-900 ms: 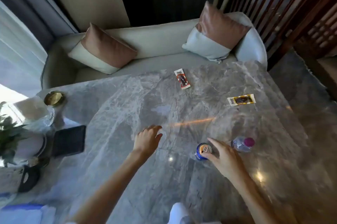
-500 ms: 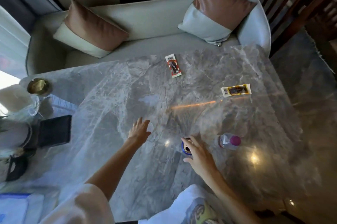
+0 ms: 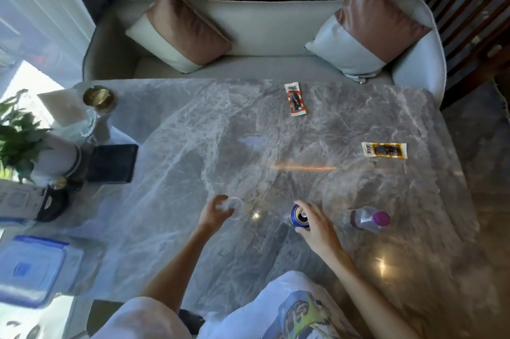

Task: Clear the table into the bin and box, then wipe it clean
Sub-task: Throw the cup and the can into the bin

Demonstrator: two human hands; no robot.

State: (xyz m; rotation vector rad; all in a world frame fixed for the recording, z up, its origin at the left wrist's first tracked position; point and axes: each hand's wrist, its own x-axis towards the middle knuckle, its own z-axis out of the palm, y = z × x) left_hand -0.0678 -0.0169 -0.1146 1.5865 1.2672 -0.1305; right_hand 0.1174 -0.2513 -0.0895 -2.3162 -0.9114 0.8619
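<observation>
head view: a grey marbled surface [image 3: 193,145] is seen from above, with a sofa [image 3: 262,23] and two cushions behind it. the right hand [image 3: 317,225] is wrapped around a blue drink can [image 3: 299,216], which stands upright on the near part of the surface; the fingers are clamped on its side. just to the right of the can, a clear plastic bottle [image 3: 364,219] with a purple cap is laid on its side. the left hand [image 3: 214,211] is positioned to the left of the can, fingers curled; a small clear round item [image 3: 236,207] is seen at its fingertips, but whether it is gripped cannot be told. a red-and-white snack wrapper [image 3: 295,99] is located near the far edge, and a yellow snack wrapper [image 3: 384,150] lies toward the right side, well apart from the hands. at the left edge, a black flat item [image 3: 111,163], a potted plant [image 3: 19,134] and a brass dish [image 3: 98,97] are grouped. a blue-lidded plastic box [image 3: 30,269] is placed at lower left.
</observation>
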